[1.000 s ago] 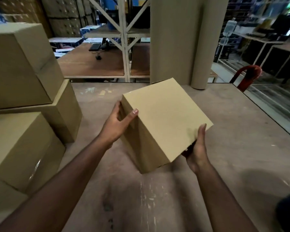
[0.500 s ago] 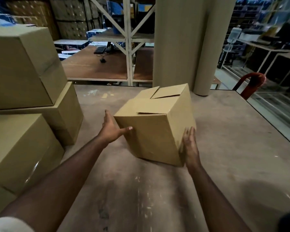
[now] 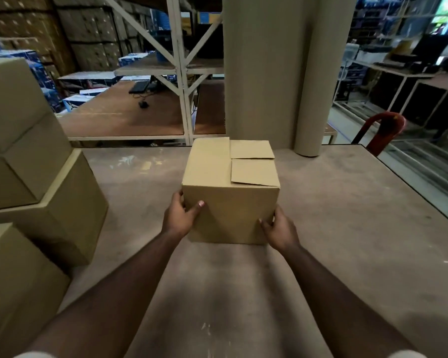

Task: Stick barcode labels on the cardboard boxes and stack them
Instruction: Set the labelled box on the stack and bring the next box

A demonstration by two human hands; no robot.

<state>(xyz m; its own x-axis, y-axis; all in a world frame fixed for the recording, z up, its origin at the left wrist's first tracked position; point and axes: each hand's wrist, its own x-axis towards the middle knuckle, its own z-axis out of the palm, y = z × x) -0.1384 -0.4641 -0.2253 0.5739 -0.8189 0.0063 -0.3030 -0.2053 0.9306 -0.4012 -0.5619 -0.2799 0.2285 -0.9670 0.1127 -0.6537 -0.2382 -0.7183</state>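
The box (image 3: 230, 192) sits on the table (image 3: 347, 228), right of the stack (image 3: 36, 177); left hand (image 3: 179, 218) and right hand (image 3: 279, 231) grasp its near corners; square it, flaps flat, before labelling.

box (image 3: 230, 200) centre on table (image 3: 347, 228), stacked boxes (image 3: 36, 177) left, paper rolls (image 3: 274, 73) behind it

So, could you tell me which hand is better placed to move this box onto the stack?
Left, probably: the left hand grips the box on the side facing the stack.
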